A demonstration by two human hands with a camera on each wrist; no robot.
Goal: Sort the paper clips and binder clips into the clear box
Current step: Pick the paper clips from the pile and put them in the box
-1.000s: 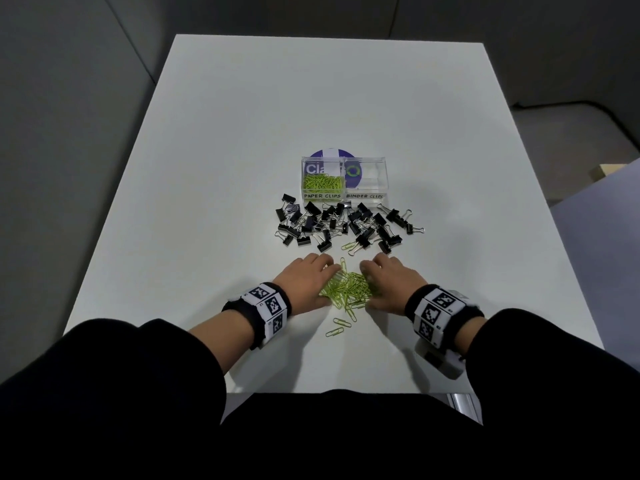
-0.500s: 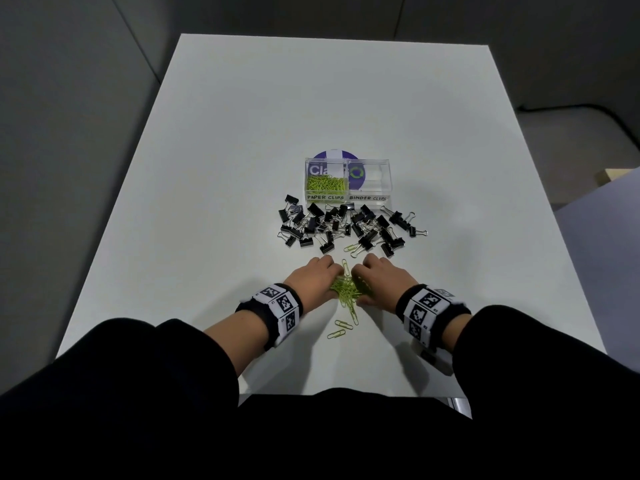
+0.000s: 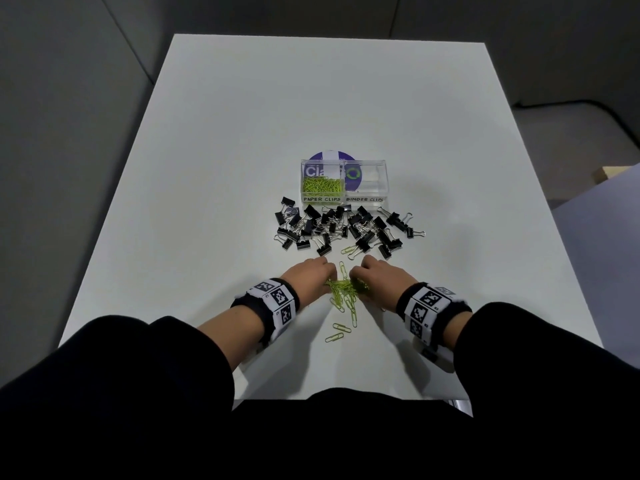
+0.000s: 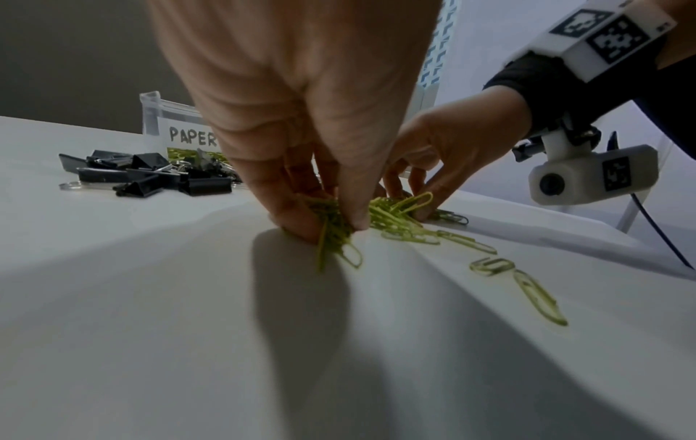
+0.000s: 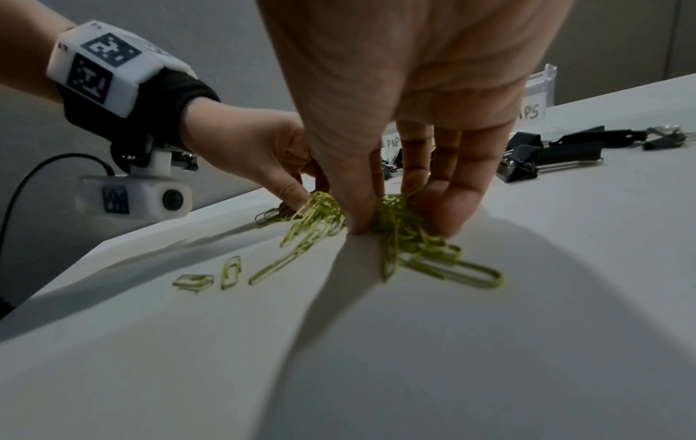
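Note:
A heap of green paper clips [image 3: 344, 289] lies on the white table [image 3: 207, 168] between my two hands. My left hand [image 3: 310, 277] pinches a bunch of paper clips [image 4: 331, 226] with thumb and fingers. My right hand [image 3: 375, 278] pinches another bunch of paper clips [image 5: 395, 226] the same way. Behind them is a scatter of black binder clips [image 3: 346, 228]. The clear box [image 3: 344, 181] stands further back; its left side, labelled PAPER CLIPS, holds green clips, and its right side, labelled BINDER CLIPS, shows none.
A few loose paper clips [image 3: 337, 332] lie near the table's front edge, and two more [image 3: 349, 251] lie by the binder clips. A purple round disc [image 3: 329, 156] shows behind the box. The table drops off on all sides.
Both hands have drawn closer together, gathering the spread paper clips into a tighter heap and closing their fingers on them.

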